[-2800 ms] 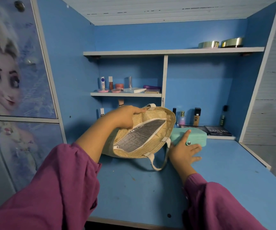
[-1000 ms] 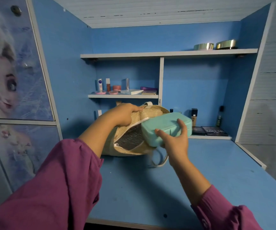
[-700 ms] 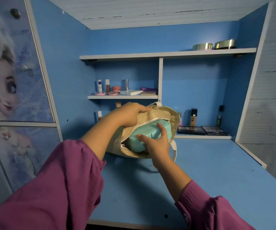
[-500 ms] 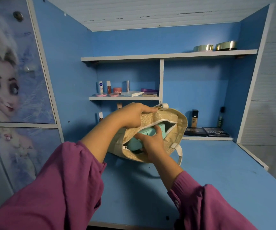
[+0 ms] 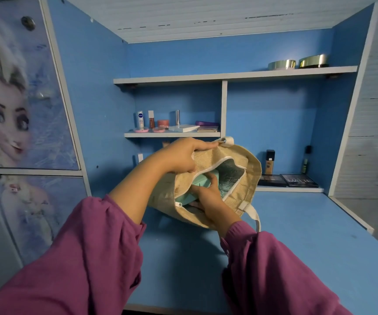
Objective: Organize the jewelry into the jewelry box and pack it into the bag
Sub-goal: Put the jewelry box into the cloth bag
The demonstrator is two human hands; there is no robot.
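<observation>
Above the blue worktop (image 5: 297, 235) we hold the woven bag (image 5: 247, 194) tipped on its side, mouth toward us. Our left hand (image 5: 179, 155) has its grip clamped on the upper lip of the opening, fingers curled over the edge to keep it spread. Our right hand (image 5: 208, 194) reaches into the mouth with its grip closed around the mint jewelry box (image 5: 200, 181), thumb over the top edge; the box sits mostly inside, with one end showing at the opening.

We judge the risk lies in the tilt: with the mouth facing sideways, the smooth box could slide back out once we let go, unless we turn the bag upright first. The box's corner may also snag on the white trim of the opening, or on the zipper end near the lower left of the mouth. If our left hand slackens, the soft wall would likely sag and close over our right hand. We cannot see whether the box's lid is latched, so a knock could spill what is inside.

The bag is coarse, straw-coloured weave, floppy, with white webbing handles (image 5: 251, 212) and a quilted silver foil lining (image 5: 231, 178). The box looks like hard, matt plastic with rounded corners. Our sleeves (image 5: 88, 258) are loose magenta cloth.
</observation>
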